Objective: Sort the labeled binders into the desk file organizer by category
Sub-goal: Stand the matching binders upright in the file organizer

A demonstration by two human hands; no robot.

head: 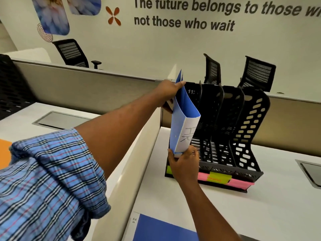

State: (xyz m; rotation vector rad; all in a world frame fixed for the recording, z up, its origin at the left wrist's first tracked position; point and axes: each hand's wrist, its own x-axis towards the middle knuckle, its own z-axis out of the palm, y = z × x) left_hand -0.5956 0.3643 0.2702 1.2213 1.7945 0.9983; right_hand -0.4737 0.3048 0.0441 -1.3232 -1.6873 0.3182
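Closest to me is the rolled plaid sleeve [43, 180] of the left arm, which stretches up and across to the far end of the tabletop [260, 214]. Beside it, flat at the tabletop's near edge, lies a second blue binder [161, 230] with a small white tag at its corner.

Further out, the left hand [169, 91] has its grip closed on the upper edge of the HR binder [182, 119], fingers curled over the top of the cover. The right hand [184, 164] comes up from below, and its grip cups the lower end of the spine, thumb on one side and fingers on the other. The binder is blue with a white spine marked "HR". It stands tilted, top leaning away, at the mouth of the leftmost compartment of the black file organizer [243, 136]. The right hand hides whether its foot touches the organizer's floor. The other compartments stand empty of binders.

Pink and yellow-green sticky notes [220, 178] run along the organizer's front lip. Behind are a grey partition [86, 84], black mesh chairs [257, 73] and dark wall lettering [184, 23].
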